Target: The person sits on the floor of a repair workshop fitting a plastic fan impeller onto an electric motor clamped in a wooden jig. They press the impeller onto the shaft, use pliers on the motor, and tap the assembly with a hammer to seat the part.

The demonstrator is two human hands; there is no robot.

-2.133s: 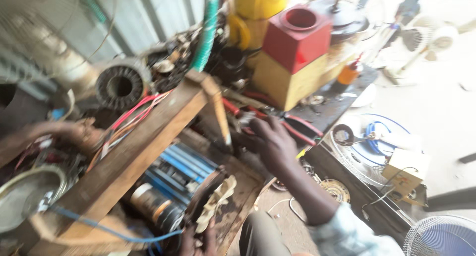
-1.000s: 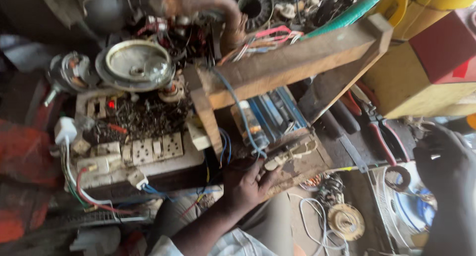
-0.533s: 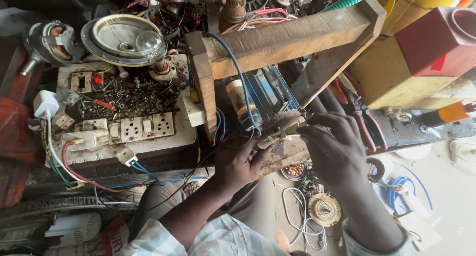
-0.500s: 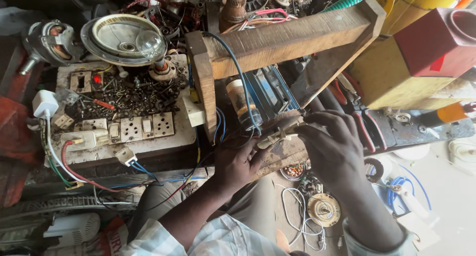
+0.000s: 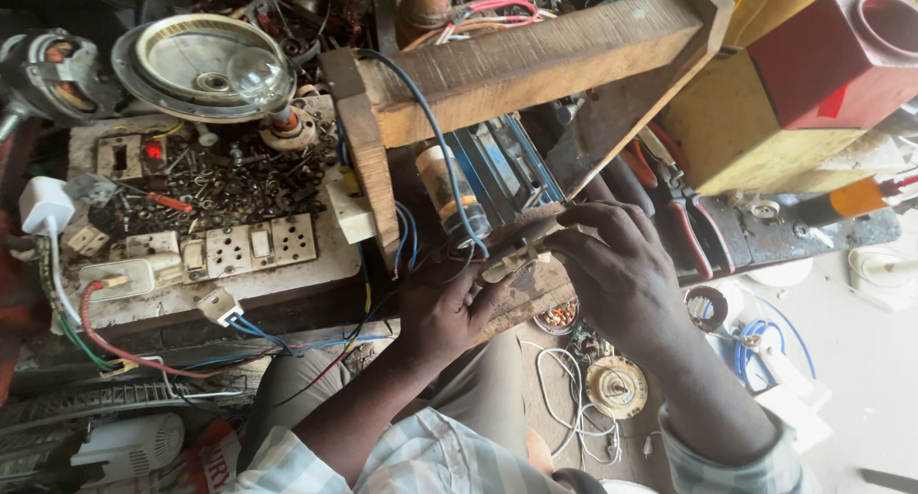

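Since half a second ago, little has shifted: both hands stay at frame centre, left hand point(image 5: 445, 312) and right hand point(image 5: 612, 264) pinching a small part point(image 5: 516, 250) beneath the wooden frame point(image 5: 535, 64). Switchboard point(image 5: 210, 245) lies left on the cluttered bench.

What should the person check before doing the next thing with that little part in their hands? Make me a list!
1. Left hand grips the small part: ok.
2. Right hand pinches its other end: ok.
3. Blue wire hangs clear of the fingers: not ok, it runs down beside the part.
4. Part rests on the wooden block: cannot tell.
5. Pliers lie within reach: ok.
6. Power to the socket board off: cannot tell.
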